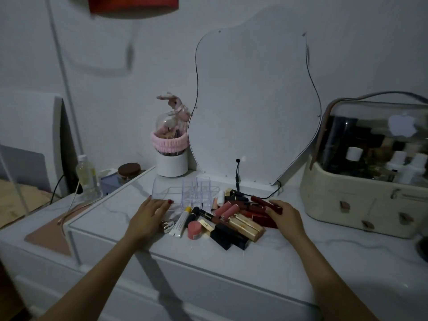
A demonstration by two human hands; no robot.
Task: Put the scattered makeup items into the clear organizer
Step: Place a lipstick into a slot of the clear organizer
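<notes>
The clear organizer (185,193) stands on the white dresser top in front of the mirror, with nothing visible in its slots. My left hand (148,215) rests flat against its near left corner, fingers straight. A pile of makeup lies just right of it: a white tube (180,222), a pink round pot (194,230), pink and gold lip tubes (240,220), black boxes (229,236) and dark red tubes (260,203). My right hand (286,216) lies on the pile's right side, fingers curled over a dark red tube.
A wavy-edged mirror (254,100) with a black cable (238,177) stands behind. A white brush cup with a pink band (170,154) is at the back left. A cream cosmetics case (366,186) fills the right. A bottle (86,174) and jar (129,171) sit lower left.
</notes>
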